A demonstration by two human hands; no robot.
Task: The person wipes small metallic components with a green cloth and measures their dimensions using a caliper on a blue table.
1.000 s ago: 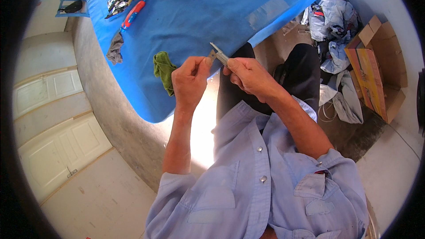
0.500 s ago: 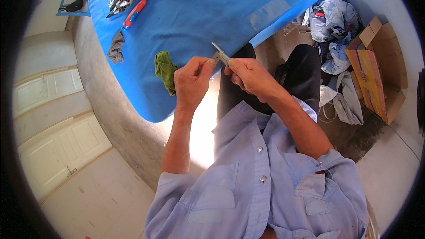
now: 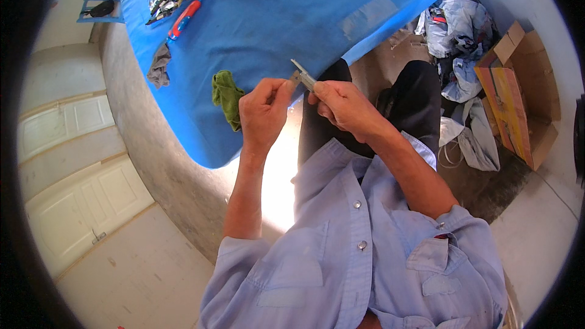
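Observation:
A small grey metal tool point(image 3: 302, 74), thin and flat, is held between both hands just above the near edge of a blue-covered table point(image 3: 286, 12). My left hand point(image 3: 263, 113) pinches its near end with thumb and fingers. My right hand point(image 3: 342, 105) grips it from the right side, fingers curled over it. A green rag point(image 3: 226, 96) lies on the blue cover just left of my left hand. What kind of tool it is, I cannot tell.
Several hand tools, one with a red handle point(image 3: 184, 17), lie at the table's far side with a grey rag point(image 3: 159, 64). Cardboard boxes point(image 3: 512, 97) and crumpled cloths point(image 3: 457, 24) sit on the floor at right. White panelled doors point(image 3: 79, 164) stand at left.
Both hands stay on the small tool; they shifted it very slightly, and the view barely moved.

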